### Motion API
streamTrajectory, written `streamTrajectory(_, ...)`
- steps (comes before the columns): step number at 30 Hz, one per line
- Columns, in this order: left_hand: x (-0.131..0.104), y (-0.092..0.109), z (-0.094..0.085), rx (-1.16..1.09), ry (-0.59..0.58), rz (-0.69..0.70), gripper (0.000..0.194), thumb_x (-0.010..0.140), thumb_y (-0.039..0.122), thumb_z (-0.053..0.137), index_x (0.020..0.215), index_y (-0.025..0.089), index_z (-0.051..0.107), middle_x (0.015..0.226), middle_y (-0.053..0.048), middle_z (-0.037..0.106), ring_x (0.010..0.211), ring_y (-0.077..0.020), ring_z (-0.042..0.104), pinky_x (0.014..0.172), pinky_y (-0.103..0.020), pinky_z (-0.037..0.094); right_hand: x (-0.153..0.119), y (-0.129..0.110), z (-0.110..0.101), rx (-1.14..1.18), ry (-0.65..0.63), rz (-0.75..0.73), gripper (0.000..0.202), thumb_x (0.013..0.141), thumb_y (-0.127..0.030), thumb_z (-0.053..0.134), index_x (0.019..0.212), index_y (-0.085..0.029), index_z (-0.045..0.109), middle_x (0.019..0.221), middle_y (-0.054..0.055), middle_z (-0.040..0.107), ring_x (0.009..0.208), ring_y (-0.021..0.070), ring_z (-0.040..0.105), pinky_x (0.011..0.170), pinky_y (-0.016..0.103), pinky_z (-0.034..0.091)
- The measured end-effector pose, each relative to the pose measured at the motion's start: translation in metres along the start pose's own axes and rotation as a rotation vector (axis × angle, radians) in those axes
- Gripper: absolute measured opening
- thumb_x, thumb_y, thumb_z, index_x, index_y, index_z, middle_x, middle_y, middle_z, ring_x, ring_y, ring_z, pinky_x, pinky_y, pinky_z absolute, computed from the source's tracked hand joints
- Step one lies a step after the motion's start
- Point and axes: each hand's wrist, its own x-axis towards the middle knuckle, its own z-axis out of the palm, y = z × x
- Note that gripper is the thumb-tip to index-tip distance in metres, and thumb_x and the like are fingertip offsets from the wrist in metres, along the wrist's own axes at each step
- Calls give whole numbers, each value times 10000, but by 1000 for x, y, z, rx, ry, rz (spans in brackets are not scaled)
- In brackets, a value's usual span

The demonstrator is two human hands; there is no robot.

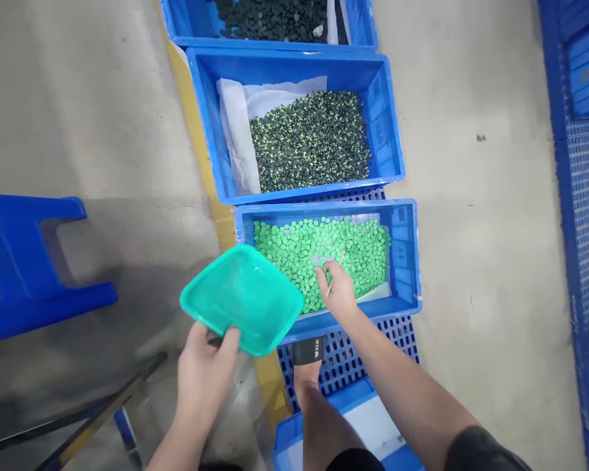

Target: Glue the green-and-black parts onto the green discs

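Observation:
My left hand (207, 369) grips the near edge of a shallow green plastic tray (243, 297), thumb on the inside. The tray is tilted, nothing shows in it, and it overlaps the left front corner of a blue bin (328, 208). Inside that bin lies a layer of small bright green discs (285, 252) over a pale liner. Above the discs, my right hand (339, 291) is closed around a thin wooden stick (342, 256), which slants up to the right. I cannot tell whether its fingertips touch the discs.
Beyond stands another blue bin (392, 124) with black and yellow-green pieces (314, 140); a further bin (269, 44) holds dark pieces. A blue stool (19, 261) is at left, blue racking (562, 196) at right. My foot in a black slipper (308, 351) rests on a perforated blue pallet (346, 366).

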Motion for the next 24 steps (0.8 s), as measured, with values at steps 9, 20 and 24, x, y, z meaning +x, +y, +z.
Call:
streamTrajectory(9, -8, 9, 44, -199, -172, 78, 489, 750, 583, 673, 1066, 216, 739, 915, -65, 835, 704, -239, 736, 660, -319, 581, -51, -97, -10, 92, -89, -236, 475, 1164, -497, 660, 1562, -240, 704, 1556, 173, 752, 1331, 338, 768, 1135, 487, 653)
streamTrajectory(20, -4, -7, 59, -354, -232, 23, 546, 731, 589, 726, 1106, 192, 728, 982, -85, 846, 726, -233, 761, 696, -333, 639, -58, -88, -8, 82, -252, -298, 585, 1212, -330, 506, 1793, -266, 468, 1315, 159, 862, 1076, 320, 852, 927, 430, 716)
streamTrajectory(24, -2, -10, 63, -366, -243, 43, 561, 728, 598, 747, 1113, 189, 730, 1014, -92, 839, 771, -233, 757, 728, -336, 638, -61, -82, -13, 150, -297, -365, 615, 1165, -246, 592, 1770, -313, 500, 1666, 116, 700, 1354, 314, 787, 1064, 422, 696)
